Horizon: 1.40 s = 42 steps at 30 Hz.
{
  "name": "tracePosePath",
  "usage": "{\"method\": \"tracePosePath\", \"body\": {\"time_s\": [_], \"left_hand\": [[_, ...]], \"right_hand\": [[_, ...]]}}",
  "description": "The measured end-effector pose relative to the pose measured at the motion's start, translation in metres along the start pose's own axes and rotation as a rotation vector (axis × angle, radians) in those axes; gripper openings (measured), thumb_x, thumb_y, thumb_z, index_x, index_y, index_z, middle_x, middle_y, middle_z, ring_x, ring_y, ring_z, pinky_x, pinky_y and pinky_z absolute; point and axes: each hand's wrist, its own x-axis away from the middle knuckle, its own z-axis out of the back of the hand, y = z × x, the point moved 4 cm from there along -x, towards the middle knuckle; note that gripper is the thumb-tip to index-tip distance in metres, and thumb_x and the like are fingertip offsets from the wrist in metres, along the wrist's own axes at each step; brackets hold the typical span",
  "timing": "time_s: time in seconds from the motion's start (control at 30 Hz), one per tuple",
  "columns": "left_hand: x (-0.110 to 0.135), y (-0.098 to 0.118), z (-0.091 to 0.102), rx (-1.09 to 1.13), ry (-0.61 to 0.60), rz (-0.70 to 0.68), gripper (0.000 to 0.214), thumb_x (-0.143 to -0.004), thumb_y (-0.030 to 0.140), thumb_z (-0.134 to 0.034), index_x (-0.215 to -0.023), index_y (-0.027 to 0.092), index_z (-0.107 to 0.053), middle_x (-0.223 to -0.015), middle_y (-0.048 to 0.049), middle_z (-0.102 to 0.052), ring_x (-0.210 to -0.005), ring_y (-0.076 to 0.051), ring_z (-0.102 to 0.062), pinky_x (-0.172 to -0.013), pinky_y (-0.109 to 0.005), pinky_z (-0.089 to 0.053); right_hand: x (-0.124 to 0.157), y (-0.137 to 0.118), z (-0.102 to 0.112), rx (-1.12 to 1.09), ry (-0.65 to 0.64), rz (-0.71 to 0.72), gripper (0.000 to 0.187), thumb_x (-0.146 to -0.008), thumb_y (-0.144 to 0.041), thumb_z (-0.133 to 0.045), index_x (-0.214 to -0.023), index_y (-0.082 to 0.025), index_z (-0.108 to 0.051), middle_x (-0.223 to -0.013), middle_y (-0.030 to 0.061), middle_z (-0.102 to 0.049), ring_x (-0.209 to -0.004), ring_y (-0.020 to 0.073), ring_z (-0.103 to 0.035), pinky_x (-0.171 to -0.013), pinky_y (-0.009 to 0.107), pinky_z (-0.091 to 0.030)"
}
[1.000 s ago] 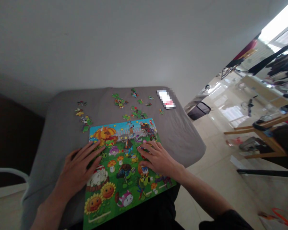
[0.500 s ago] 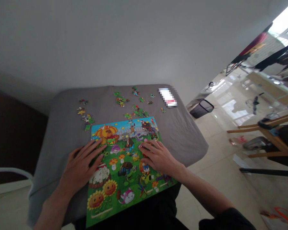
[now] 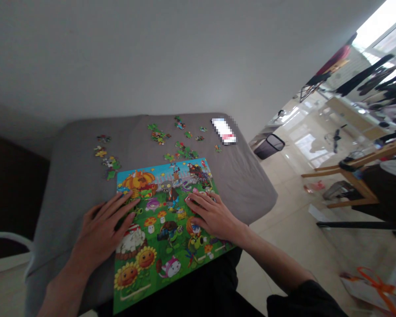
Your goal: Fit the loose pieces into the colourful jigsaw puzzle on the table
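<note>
A nearly assembled cartoon jigsaw puzzle (image 3: pixel 165 246) with sunflowers, mushrooms and a pumpkin house lies on a grey padded surface (image 3: pixel 247 189). My left hand (image 3: pixel 102 229) rests flat on its left side, fingers spread and holding nothing. My right hand (image 3: pixel 213 215) lies on its right half, fingertips on the pieces, also holding nothing. Beyond the puzzle's far edge are scattered loose puzzle pieces (image 3: pixel 185 152), with another loose cluster (image 3: pixel 109 164) further left. A pixelated white-and-red object (image 3: pixel 223 131) lies at the far corner.
The grey surface's edges drop away to a tiled floor (image 3: pixel 284 246) on the right. A black mesh wastebasket (image 3: pixel 269 146) stands beyond it, near a wooden chair (image 3: pixel 346 176). A white wall (image 3: pixel 152 57) rises behind. My dark-clothed lap lies below the puzzle.
Both hands stay on the puzzle in nearly the same pose. The whole scene has shifted slightly left in the view, and no piece has visibly moved.
</note>
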Motion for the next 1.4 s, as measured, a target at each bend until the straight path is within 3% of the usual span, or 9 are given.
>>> {"method": "tracePosePath", "body": {"time_s": [0.23,0.4,0.5,0.67,0.77,0.93,1.23,1.4], "left_hand": [[0.001,-0.002,-0.002,-0.046,-0.021,-0.005,0.056,-0.116,0.046,-0.029,-0.149,0.028,-0.071,-0.166,-0.0081,-0.061,-0.155,-0.033,-0.055,-0.123,-0.057,-0.037],[0.001,-0.007,-0.005,-0.035,-0.031,-0.004,0.055,-0.115,0.046,-0.032,-0.15,0.027,-0.07,-0.167,-0.0088,-0.061,-0.155,-0.036,-0.055,-0.124,-0.059,-0.036],[0.0,-0.009,-0.006,-0.03,-0.029,-0.001,0.055,-0.115,0.047,-0.031,-0.15,0.03,-0.07,-0.167,-0.0068,-0.061,-0.156,-0.034,-0.055,-0.124,-0.058,-0.036],[0.0,-0.015,-0.01,-0.055,-0.064,-0.026,0.055,-0.116,0.047,-0.032,-0.154,0.029,-0.067,-0.17,-0.0079,-0.057,-0.157,-0.035,-0.053,-0.123,-0.059,-0.037],[0.0,-0.018,-0.01,-0.052,-0.058,-0.026,0.055,-0.116,0.047,-0.031,-0.156,0.031,-0.065,-0.171,-0.0073,-0.056,-0.158,-0.034,-0.051,-0.125,-0.059,-0.036],[-0.002,-0.02,-0.011,-0.015,-0.075,0.0,0.054,-0.114,0.049,-0.034,-0.154,0.034,-0.067,-0.17,-0.0059,-0.057,-0.158,-0.036,-0.051,-0.125,-0.061,-0.037],[-0.002,-0.012,-0.007,-0.009,-0.097,0.019,0.055,-0.115,0.047,-0.031,-0.154,0.028,-0.065,-0.17,-0.0079,-0.057,-0.159,-0.035,-0.05,-0.125,-0.061,-0.036],[-0.001,0.002,0.004,0.071,-0.049,0.086,0.054,-0.117,0.042,-0.028,-0.159,0.026,-0.059,-0.168,-0.0074,-0.059,-0.159,-0.03,-0.051,-0.127,-0.054,-0.038]], "right_hand": [[0.002,-0.01,-0.006,0.0,0.014,-0.075,0.06,-0.116,-0.047,-0.055,-0.169,-0.019,-0.049,-0.175,0.0125,-0.05,-0.167,0.0297,-0.039,-0.127,0.047,-0.045],[0.0,-0.008,-0.003,-0.004,0.023,-0.067,0.056,-0.118,-0.048,-0.049,-0.166,-0.02,-0.052,-0.174,0.0093,-0.052,-0.165,0.0265,-0.043,-0.127,0.047,-0.046],[-0.004,-0.01,-0.004,0.005,0.031,-0.068,0.055,-0.116,-0.047,-0.055,-0.164,-0.02,-0.055,-0.17,0.0107,-0.056,-0.164,0.0273,-0.045,-0.132,0.048,-0.042],[0.001,-0.007,-0.006,-0.046,0.022,0.01,0.074,-0.112,-0.053,-0.061,-0.169,-0.008,-0.047,-0.176,0.0191,-0.047,-0.171,0.0318,-0.031,-0.139,0.051,-0.036],[0.015,0.007,0.0,-0.12,0.066,0.006,0.071,-0.115,-0.045,-0.056,-0.176,-0.012,-0.036,-0.181,0.0172,-0.039,-0.174,0.0279,-0.025,-0.137,0.051,-0.038],[0.027,0.022,0.009,-0.076,0.19,-0.132,0.059,-0.116,-0.037,-0.053,-0.171,-0.017,-0.046,-0.177,0.0188,-0.044,-0.17,0.033,-0.035,-0.132,0.059,-0.044],[-0.013,0.002,0.0,-0.059,0.023,-0.011,0.056,-0.115,-0.047,-0.059,-0.159,-0.014,-0.061,-0.164,0.017,-0.062,-0.161,0.0293,-0.049,-0.132,0.05,-0.045],[-0.012,0.005,-0.009,-0.081,0.016,0.0,0.058,-0.114,-0.047,-0.061,-0.163,-0.017,-0.058,-0.168,0.0155,-0.058,-0.163,0.0291,-0.046,-0.132,0.05,-0.045]]}}
